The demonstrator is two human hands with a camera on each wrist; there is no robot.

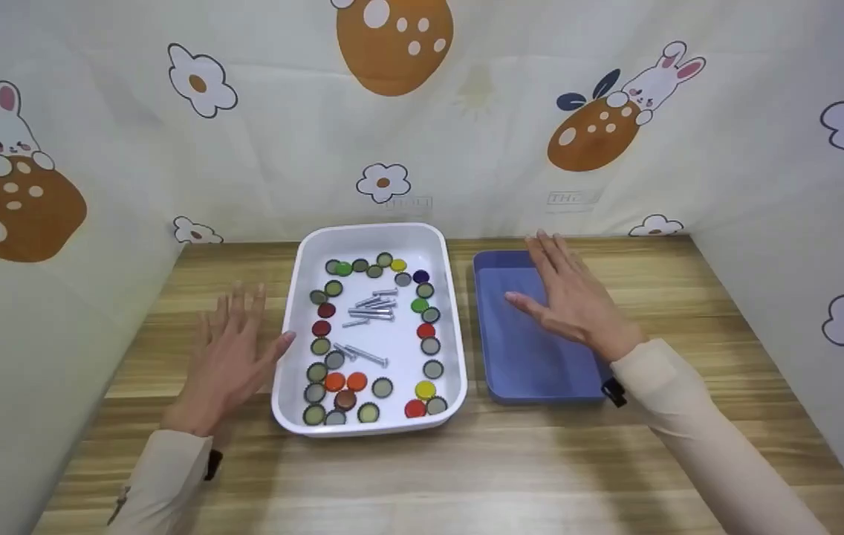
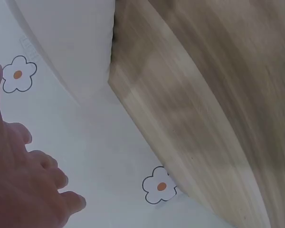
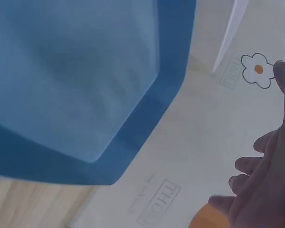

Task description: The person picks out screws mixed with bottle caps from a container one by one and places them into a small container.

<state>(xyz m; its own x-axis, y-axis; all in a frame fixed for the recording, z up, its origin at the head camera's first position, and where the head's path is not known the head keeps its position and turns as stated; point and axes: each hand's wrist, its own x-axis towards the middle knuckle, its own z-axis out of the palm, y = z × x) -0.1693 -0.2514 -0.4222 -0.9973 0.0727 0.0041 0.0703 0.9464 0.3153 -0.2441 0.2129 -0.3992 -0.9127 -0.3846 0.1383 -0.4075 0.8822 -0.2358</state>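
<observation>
A white tray [image 1: 454,327] in the head view holds many bottle caps, most of them set round its sides, such as a yellow bottle cap [image 1: 425,389]. In its middle lie several metal screws [image 1: 371,313]. My left hand [image 1: 225,364], fingers straight and thumb spread, is beside the tray's left wall and holds nothing. Over the blue tray [image 1: 541,357] on the right is my right hand [image 1: 574,301], its fingers extended and its grasp empty. The right wrist view shows the blue tray's inside bare, near the right hand's fingers [image 3: 249,164].
Both trays stand on a wood-grain table [image 1: 392,483], side by side with a narrow gap. A patterned cloth [image 1: 281,148] with rabbits and flowers hangs behind the table and along both sides.
</observation>
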